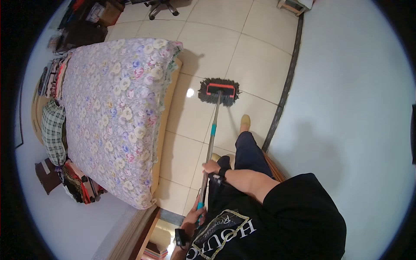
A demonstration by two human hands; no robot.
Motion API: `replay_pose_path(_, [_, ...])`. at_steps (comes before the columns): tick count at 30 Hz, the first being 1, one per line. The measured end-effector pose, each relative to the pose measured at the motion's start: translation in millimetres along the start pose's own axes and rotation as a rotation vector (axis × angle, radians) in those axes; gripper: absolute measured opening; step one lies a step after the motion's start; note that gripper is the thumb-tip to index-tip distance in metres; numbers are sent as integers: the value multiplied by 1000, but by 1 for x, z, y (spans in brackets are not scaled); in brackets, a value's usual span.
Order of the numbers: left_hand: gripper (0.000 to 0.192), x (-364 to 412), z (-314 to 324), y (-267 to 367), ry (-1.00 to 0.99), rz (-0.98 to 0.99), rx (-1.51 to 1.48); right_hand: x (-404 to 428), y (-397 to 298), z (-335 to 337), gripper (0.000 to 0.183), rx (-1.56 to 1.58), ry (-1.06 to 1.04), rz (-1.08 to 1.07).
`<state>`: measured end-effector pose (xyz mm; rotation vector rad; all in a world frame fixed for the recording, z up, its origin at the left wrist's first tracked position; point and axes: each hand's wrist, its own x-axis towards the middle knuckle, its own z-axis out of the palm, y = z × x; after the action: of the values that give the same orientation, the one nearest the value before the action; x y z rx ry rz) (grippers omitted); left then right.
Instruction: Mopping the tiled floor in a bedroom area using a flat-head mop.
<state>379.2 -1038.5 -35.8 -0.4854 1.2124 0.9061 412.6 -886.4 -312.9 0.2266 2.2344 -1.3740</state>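
Note:
A flat dust mop has a shaggy dark grey head (pixel 234 84) with a red and black frame, lying on the tiled floor ahead of me. Its metal pole (pixel 211 143) with teal grips slants back towards my body. My right hand (pixel 212 166) is wrapped around the middle of the pole. Lower down, near the pole's end, my left hand (pixel 195 213) grips it at the teal handle. Both wrists wear black bands. My feet, in yellowish slippers (pixel 245 120), stand just right of the pole.
To the left stands a bed (pixel 110 113) with a floral cover, a plaid pillow (pixel 53 133) and folded textiles. A pale wall (pixel 325 97) with a dark skirting strip (pixel 289 74) runs along the right. The base of a wheeled chair (pixel 162 9) is at the top.

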Motion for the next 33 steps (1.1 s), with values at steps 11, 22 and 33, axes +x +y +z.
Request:
replay_pose_path(11, [60,119,114,183,68,208,-357,105,40,-258,25,427,458,571])
replay_pose_path(22, [65,28,118,95,79,3,57,8,88,-105,15,2,6,-36])
replay_pose_path(33, [63,76,87,174,61,75,-235,120,79,-206,27,-252,143,-188])
